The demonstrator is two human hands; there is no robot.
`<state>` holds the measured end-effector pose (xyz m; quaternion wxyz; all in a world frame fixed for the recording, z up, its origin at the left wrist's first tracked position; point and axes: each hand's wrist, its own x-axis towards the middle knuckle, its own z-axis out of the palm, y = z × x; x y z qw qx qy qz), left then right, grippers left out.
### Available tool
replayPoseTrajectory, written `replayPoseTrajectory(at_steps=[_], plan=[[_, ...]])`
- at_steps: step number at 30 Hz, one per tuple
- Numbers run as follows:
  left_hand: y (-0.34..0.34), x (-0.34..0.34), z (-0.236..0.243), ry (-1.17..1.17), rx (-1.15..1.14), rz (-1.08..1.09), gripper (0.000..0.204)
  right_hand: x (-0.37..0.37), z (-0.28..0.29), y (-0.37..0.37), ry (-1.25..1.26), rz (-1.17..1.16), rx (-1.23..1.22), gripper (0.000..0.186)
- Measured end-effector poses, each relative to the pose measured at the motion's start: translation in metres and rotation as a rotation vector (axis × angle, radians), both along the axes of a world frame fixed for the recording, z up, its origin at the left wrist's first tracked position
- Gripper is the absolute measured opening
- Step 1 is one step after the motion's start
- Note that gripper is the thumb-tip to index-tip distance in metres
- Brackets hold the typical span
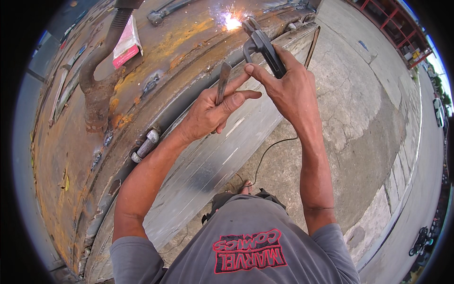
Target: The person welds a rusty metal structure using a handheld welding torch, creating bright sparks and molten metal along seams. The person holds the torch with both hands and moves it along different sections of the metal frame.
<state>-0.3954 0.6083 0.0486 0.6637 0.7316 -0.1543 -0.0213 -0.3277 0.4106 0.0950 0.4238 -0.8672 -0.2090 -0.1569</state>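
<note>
My right hand (293,94) grips a black welding holder (267,49), whose jaw end is at the upper edge of a rusty steel plate (170,52). A bright spark (232,21) with flying specks glows just left of the jaws. My left hand (213,109), lower and to the left, is wrapped loosely round a flat, narrow metal tool (223,80) that points upward, with the index finger stretched toward my right thumb. A metal hinge barrel (146,144) sits on the plate's edge below my left hand, beside my forearm.
A rusty bent pipe (94,90) and a pink-and-white box (125,45) lie on the plate. A pale metal side panel (198,175) drops along its edge. A black cable (269,146) runs over the concrete. Red shelving (395,26), a parked car (439,111) and a motorbike (421,241) are at the right.
</note>
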Motion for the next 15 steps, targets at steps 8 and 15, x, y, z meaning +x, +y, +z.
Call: replayPoseTrajectory(at_steps=[8, 15], plan=[[0.0000, 0.0001, 0.0019, 0.017, -0.009, 0.001, 0.065, 0.0001, 0.0031, 0.0023, 0.024, -0.006, 0.005, 0.067], [-0.0001, 0.0000, 0.0013, 0.009, -0.016, -0.001, 0.064, 0.0010, 0.0021, 0.0023, 0.001, -0.002, 0.014, 0.068]])
